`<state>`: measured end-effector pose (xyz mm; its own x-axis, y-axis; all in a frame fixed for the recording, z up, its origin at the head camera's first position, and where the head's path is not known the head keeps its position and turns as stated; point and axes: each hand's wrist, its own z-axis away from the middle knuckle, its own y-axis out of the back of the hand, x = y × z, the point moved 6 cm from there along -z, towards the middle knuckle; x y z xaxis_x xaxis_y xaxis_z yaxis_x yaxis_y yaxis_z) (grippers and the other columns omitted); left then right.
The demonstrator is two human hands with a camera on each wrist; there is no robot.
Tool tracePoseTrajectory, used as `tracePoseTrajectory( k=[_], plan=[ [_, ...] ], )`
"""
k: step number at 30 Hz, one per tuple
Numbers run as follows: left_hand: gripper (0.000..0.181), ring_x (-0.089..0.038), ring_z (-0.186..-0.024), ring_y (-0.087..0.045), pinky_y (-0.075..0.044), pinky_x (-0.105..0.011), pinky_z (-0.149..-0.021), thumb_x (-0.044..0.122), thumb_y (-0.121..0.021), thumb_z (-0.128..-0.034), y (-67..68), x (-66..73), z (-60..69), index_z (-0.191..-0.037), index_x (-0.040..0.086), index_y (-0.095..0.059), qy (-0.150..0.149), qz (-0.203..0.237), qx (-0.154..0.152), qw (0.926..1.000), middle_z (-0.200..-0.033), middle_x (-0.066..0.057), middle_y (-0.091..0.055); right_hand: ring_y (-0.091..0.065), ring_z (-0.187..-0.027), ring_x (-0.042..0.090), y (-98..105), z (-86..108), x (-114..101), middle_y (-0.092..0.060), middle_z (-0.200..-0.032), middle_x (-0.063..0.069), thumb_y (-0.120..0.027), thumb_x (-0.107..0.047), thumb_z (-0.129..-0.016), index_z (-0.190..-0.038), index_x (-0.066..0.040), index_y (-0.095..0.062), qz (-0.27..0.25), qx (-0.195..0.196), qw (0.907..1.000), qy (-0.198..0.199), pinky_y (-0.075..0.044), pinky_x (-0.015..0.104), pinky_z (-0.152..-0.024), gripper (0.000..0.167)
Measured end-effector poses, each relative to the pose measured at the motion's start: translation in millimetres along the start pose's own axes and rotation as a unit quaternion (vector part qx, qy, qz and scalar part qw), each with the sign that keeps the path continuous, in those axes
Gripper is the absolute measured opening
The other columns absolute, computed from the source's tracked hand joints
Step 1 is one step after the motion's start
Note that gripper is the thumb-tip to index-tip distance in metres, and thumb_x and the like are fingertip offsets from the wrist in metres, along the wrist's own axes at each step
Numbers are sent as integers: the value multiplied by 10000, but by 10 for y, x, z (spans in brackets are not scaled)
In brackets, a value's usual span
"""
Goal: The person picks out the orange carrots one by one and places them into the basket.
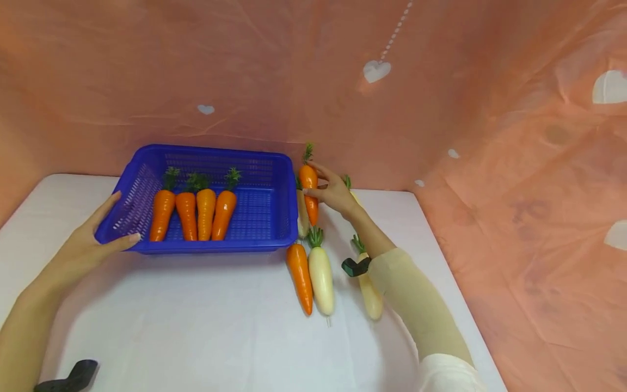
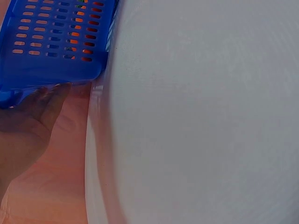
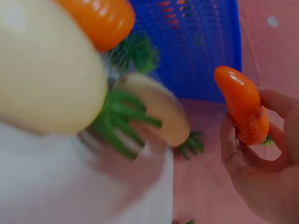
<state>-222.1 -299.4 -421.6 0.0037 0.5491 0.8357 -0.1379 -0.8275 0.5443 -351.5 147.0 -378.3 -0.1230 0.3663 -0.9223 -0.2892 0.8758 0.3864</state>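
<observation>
My left hand (image 1: 88, 239) holds the left end of a blue plastic basket (image 1: 210, 247), thumb over its front rim. Inside the basket several orange carrots (image 1: 161, 215) with green tops lie side by side toward the left. Just outside the basket's right wall, my right hand (image 1: 338, 195) pinches another carrot (image 1: 308, 178) between thumb and fingers, its leafy top pointing away. In the right wrist view this held carrot (image 3: 240, 105) appears raised near the basket. A white radish (image 1: 302, 212) lies partly hidden behind it.
Nearer me, a carrot (image 1: 300, 277) lies beside a white radish (image 1: 321, 280). Another radish (image 1: 370, 294) sits under the right forearm, and one more (image 1: 354, 196) is mostly hidden behind the right hand. An orange cloth (image 1: 313, 81) hangs behind the white table (image 1: 196, 316).
</observation>
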Motion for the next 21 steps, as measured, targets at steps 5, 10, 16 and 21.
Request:
tracePoseTrajectory(
  k=[5,10,16,21],
  plan=[
    [925,-546,-1434,125,74,-766,-1070,334,-609,-979,17,-6,-2,-1574,369,98,-8,92,-31,10000,-1622,-227,120,-679,-1042,304,-139,-59,-166,-425,-1497,147,-742,-123,-896,-1531,-271,-401,-42,-70,9999,101,-603,385,-770,736],
    [919,-523,-1440,139,76,-767,-1068,325,-613,-980,11,-1,1,-1562,416,92,26,224,-64,9997,-1625,-205,130,-671,-1051,293,-242,-87,-328,-465,-1469,133,-750,-150,-893,-1531,-249,-406,-69,-187,9997,137,-595,356,-784,731],
    [917,-497,-1452,140,84,-756,-1077,326,-621,-976,22,-5,-12,-1554,453,79,25,244,-60,9997,-1631,-182,128,-680,-1009,274,-446,-144,-461,-471,-1435,194,-759,-142,-883,-1531,-197,-403,-33,-544,9985,109,-596,337,-760,741],
    [925,-524,-1444,125,75,-761,-1076,322,-621,-975,18,-29,-4,-1563,420,86,3,191,-93,9998,-1630,-194,121,-688,-924,266,-661,-201,-507,-495,-1428,189,-764,-137,-881,-1530,-181,-397,392,-786,9961,-29,-595,308,-708,747]
  ],
)
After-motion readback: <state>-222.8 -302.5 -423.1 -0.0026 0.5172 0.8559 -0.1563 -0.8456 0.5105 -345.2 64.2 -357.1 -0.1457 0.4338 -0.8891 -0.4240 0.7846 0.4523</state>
